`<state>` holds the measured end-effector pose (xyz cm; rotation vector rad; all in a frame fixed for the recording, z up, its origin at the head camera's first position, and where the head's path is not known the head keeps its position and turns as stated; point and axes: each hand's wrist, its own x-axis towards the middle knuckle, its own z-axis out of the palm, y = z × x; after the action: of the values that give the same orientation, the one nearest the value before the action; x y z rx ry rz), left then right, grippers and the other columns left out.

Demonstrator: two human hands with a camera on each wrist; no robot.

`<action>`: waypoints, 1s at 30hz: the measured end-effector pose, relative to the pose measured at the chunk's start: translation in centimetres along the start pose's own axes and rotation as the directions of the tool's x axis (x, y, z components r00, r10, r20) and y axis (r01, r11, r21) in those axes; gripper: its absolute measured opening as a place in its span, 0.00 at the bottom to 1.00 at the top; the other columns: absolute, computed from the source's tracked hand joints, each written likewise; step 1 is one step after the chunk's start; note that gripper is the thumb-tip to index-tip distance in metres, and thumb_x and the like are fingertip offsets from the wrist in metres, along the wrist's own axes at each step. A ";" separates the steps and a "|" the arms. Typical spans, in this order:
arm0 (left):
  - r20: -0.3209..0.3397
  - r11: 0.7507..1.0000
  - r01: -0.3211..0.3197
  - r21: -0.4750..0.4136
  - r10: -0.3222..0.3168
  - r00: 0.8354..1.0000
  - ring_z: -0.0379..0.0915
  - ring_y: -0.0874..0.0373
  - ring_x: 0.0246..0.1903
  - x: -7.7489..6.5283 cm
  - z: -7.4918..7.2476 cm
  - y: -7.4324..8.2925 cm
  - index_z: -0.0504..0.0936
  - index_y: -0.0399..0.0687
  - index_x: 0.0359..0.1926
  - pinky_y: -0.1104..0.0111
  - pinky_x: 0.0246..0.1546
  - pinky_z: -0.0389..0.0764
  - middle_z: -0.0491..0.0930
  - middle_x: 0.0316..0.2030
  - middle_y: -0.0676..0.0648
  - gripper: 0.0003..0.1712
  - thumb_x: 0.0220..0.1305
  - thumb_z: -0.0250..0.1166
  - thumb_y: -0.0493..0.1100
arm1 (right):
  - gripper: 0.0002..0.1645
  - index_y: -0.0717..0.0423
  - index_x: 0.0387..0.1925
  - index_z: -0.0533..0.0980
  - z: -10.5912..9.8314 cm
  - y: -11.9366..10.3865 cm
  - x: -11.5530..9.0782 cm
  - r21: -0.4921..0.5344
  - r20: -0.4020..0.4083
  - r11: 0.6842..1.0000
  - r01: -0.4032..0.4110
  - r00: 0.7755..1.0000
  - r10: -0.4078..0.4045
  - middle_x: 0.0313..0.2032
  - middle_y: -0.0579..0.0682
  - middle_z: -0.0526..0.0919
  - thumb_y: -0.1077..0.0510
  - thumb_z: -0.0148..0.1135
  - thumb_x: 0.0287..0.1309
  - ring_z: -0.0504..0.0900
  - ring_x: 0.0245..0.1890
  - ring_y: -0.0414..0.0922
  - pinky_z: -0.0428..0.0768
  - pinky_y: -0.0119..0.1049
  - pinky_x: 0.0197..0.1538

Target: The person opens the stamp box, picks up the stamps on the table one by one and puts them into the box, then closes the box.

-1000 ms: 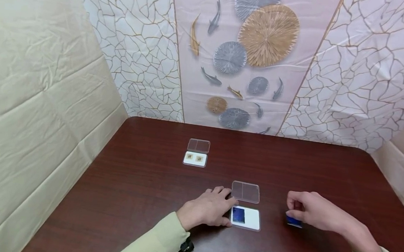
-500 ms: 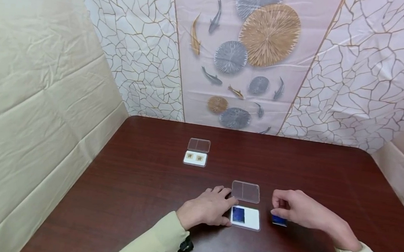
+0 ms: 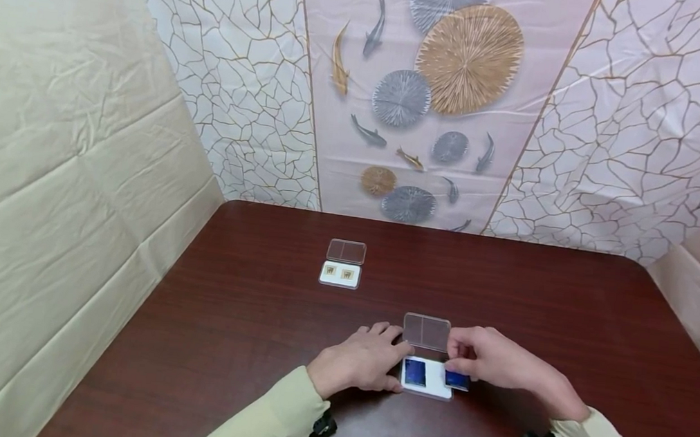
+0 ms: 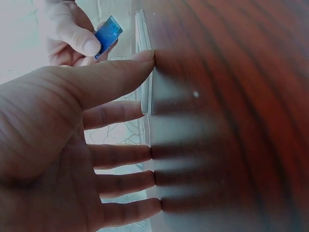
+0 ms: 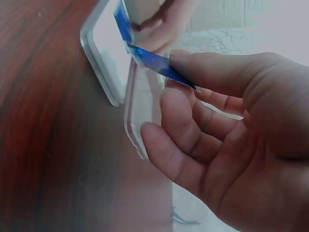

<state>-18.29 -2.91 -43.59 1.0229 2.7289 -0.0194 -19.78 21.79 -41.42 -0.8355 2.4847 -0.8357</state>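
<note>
My right hand (image 3: pixel 494 359) pinches a small, flat blue rectangular piece (image 3: pixel 456 381) between thumb and fingers. Its edge looks finely notched in the left wrist view. The piece hangs over the right edge of an open clear case with a white insert (image 3: pixel 434 385). A second blue piece (image 3: pixel 415 373) lies on the left half of that insert. The transparent lid (image 3: pixel 426 332) lies folded back behind it. My left hand (image 3: pixel 365 360) rests at the case's left side with fingers extended; its thumb (image 4: pixel 142 57) touches the case edge and its other fingertips touch the table.
Farther back on the dark red-brown table (image 3: pixel 241 320) is another open clear case (image 3: pixel 339 284), with two small tan pieces on its white insert. A patterned cloth (image 3: pixel 382 131) hangs behind the table, and a beige cloth (image 3: pixel 66 173) stands at the left.
My right hand has moved left with the blue piece, from the table right of the case to over the case's right edge. My left hand has stayed in place.
</note>
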 end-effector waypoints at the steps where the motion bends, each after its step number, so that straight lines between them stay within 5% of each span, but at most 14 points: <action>1: -0.002 1.000 -0.001 0.004 0.001 1.000 0.62 0.49 0.68 0.0 0.0 0.0 0.70 0.65 0.65 0.57 0.62 0.71 0.68 0.65 0.50 0.33 0.61 0.64 0.65 | 0.12 0.46 0.27 0.72 0.2 0.1 0.2 0.006 0.007 1.000 0.005 1.000 -0.005 0.19 0.38 0.74 0.52 0.67 0.59 0.73 0.18 0.33 0.72 0.29 0.23; 16: -0.018 1.000 -0.003 0.015 0.003 1.000 0.63 0.49 0.67 0.0 0.0 0.0 0.71 0.65 0.64 0.57 0.60 0.72 0.68 0.65 0.50 0.33 0.60 0.65 0.66 | 0.10 0.48 0.29 0.72 1.8 0.0 2.0 0.030 0.042 1.000 -0.006 0.999 0.005 0.22 0.40 0.77 0.58 0.66 0.60 0.76 0.19 0.34 0.75 0.30 0.23; 30: -0.010 1.000 0.001 0.015 0.000 1.000 0.63 0.49 0.67 0.0 0.0 0.0 0.71 0.64 0.64 0.57 0.60 0.72 0.68 0.65 0.50 0.33 0.60 0.65 0.65 | 0.14 0.45 0.25 0.71 2.4 -0.3 2.2 -0.188 -0.050 0.982 0.018 0.998 -0.028 0.20 0.36 0.69 0.59 0.70 0.55 0.67 0.22 0.31 0.67 0.27 0.27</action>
<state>-18.34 -2.91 -43.63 1.0291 2.7423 -0.0347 -20.01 19.13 -43.39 -0.9176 2.6352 -0.6458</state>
